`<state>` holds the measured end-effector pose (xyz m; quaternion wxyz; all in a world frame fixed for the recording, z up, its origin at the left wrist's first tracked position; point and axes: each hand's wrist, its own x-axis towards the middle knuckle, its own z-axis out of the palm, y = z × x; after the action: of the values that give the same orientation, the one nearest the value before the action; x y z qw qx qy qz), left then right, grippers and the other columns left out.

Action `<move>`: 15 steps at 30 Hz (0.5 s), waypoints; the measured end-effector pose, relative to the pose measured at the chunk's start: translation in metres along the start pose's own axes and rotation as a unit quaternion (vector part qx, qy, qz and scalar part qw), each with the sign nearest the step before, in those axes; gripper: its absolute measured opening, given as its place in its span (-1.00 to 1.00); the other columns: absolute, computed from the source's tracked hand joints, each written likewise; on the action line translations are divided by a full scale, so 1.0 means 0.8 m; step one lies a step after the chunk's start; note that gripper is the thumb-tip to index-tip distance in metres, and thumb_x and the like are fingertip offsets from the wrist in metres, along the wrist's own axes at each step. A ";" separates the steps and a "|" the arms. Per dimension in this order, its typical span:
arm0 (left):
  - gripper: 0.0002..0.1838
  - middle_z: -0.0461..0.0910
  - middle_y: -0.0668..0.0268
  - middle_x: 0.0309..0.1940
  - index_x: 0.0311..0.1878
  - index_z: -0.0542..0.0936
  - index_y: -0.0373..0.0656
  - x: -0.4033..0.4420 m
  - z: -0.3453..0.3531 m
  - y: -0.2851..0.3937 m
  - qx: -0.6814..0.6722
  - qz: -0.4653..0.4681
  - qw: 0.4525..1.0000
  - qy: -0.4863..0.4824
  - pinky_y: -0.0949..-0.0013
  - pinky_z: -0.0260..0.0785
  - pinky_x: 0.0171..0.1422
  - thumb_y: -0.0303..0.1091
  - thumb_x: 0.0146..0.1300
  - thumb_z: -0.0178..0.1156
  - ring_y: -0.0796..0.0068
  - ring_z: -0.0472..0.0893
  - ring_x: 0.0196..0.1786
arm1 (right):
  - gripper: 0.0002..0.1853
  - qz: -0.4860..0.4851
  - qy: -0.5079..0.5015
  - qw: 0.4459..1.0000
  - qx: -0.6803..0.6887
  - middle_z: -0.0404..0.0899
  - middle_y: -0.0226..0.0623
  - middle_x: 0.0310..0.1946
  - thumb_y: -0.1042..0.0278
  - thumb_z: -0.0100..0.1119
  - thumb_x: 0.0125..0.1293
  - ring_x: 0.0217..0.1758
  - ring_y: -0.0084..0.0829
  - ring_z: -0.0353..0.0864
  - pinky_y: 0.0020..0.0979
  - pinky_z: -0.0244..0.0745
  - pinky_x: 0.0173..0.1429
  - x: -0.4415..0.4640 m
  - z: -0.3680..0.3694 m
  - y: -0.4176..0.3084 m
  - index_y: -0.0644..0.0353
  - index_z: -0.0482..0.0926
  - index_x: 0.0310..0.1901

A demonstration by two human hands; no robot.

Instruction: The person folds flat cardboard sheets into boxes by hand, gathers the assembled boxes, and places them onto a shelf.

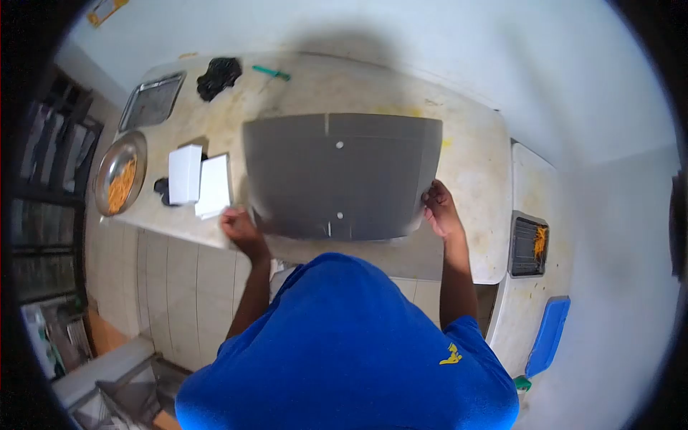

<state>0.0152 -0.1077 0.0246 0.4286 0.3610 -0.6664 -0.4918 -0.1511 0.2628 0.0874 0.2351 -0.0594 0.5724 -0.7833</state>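
A wide dark grey panel (290, 175) with two white dots and a pale strip near its top lies in front of me over the table. My right hand (441, 209) has its fingers bent and closed on the panel's right edge, towards the lower corner. My left hand (244, 228) is closed beside the panel's lower left corner; what is in its fingers, if anything, is hidden. Just beyond that hand are two white boxes (185, 175), side by side, one tilted against a dark object. The panel's left and lower edges look blurred.
On the pale table (476, 201) are a steel bowl (140, 154) with orange strips, a metal tray (175, 89), a black plastic bag (218, 77) and a green tool (271, 72). At right sit a black tray (522, 247) with orange shreds and a blue tray (548, 337).
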 end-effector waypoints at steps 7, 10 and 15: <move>-0.24 0.41 0.07 0.12 0.23 0.30 -0.25 0.120 0.084 0.281 0.050 0.229 0.875 -0.424 0.33 0.26 0.24 -0.22 -0.03 0.43 0.32 0.46 0.10 | -0.57 -0.044 -0.111 0.954 -0.276 0.56 -0.43 -0.08 0.54 0.13 0.23 -0.04 -0.61 0.50 -0.54 0.40 0.05 0.056 0.061 -0.230 0.19 0.40 0.16; -0.33 0.57 0.17 -0.06 0.15 0.41 -0.27 0.147 0.110 0.307 -0.013 0.033 0.747 -0.663 0.40 0.37 0.10 -0.28 -0.04 0.43 0.40 0.59 -0.10 | -0.59 -0.131 -0.019 0.880 -0.456 0.56 -0.41 -0.04 0.32 0.14 0.27 0.02 -0.52 0.48 -0.44 0.38 0.15 0.081 0.113 -0.298 0.05 0.44 0.17; -0.64 0.64 0.30 -0.23 -0.02 0.54 -0.26 0.150 0.133 0.249 -0.181 -0.121 0.585 -0.781 0.47 0.45 -0.07 -0.40 0.10 0.31 0.52 0.61 -0.17 | -0.45 -0.363 0.076 0.681 -0.632 0.46 -0.26 0.11 0.19 0.32 0.09 0.22 -0.37 0.36 -0.33 0.27 0.26 0.076 0.155 -0.309 -0.03 0.46 0.17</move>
<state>-0.1398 -0.1281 0.2270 -0.2643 -0.1698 -0.5918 -0.7424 -0.2342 0.1862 0.3474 -0.2057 -0.3374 0.8806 -0.2616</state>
